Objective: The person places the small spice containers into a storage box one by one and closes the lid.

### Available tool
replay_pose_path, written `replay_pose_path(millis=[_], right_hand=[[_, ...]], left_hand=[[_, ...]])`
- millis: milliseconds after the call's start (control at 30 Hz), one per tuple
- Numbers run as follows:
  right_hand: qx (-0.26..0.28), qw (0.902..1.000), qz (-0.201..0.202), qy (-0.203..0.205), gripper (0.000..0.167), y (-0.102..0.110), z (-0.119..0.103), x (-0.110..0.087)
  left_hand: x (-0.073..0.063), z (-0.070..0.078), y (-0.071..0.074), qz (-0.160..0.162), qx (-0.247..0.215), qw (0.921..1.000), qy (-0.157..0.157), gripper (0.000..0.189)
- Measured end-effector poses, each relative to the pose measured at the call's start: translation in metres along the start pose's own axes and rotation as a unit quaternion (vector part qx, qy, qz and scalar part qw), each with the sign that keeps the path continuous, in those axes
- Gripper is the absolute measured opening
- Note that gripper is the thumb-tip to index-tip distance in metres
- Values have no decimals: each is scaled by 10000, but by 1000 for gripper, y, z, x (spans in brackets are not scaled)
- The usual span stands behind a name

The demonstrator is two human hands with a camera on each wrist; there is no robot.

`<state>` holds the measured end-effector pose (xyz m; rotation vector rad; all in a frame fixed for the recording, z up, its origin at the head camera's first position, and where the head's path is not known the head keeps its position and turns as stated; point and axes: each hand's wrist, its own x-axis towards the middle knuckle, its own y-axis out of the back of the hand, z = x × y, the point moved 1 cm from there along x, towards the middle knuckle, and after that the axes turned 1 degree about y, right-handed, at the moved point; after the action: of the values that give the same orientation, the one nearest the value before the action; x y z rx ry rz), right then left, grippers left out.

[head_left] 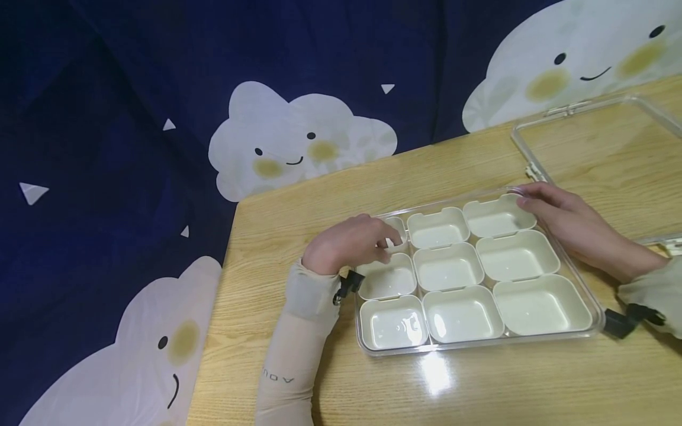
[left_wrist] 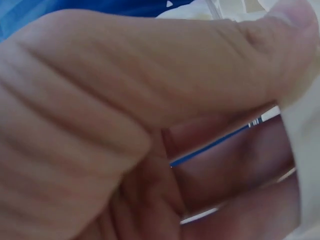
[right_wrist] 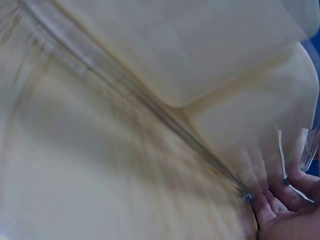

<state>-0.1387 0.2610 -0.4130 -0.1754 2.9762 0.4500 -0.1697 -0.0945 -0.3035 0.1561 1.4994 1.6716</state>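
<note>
A clear case lies on the table, holding cream bins in three rows of three. My left hand reaches over the case's left side and grips the back-left bin, which it partly hides. Close up in the left wrist view, the thumb and fingers lie against a pale wall. At the back-right corner my right hand holds the case, its thumb over the rim by the back-right bin. Fingers of that hand show at the corner in the right wrist view.
A clear lid with latches lies open on the table behind and right of the case. The wooden table ends at the left, against a dark blue curtain with cloud faces.
</note>
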Motion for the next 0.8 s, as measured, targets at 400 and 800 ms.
replay_pose_path(millis=[400, 800], right_hand=[[-164, 9999, 9, -17, 43, 1, -1, 0], [-74, 10000, 1, 15, 39, 0, -1, 0]], left_hand=[[4, -3, -3, -244, -202, 9991, 289, 32], [5, -3, -4, -234, -58, 9996, 136, 18]])
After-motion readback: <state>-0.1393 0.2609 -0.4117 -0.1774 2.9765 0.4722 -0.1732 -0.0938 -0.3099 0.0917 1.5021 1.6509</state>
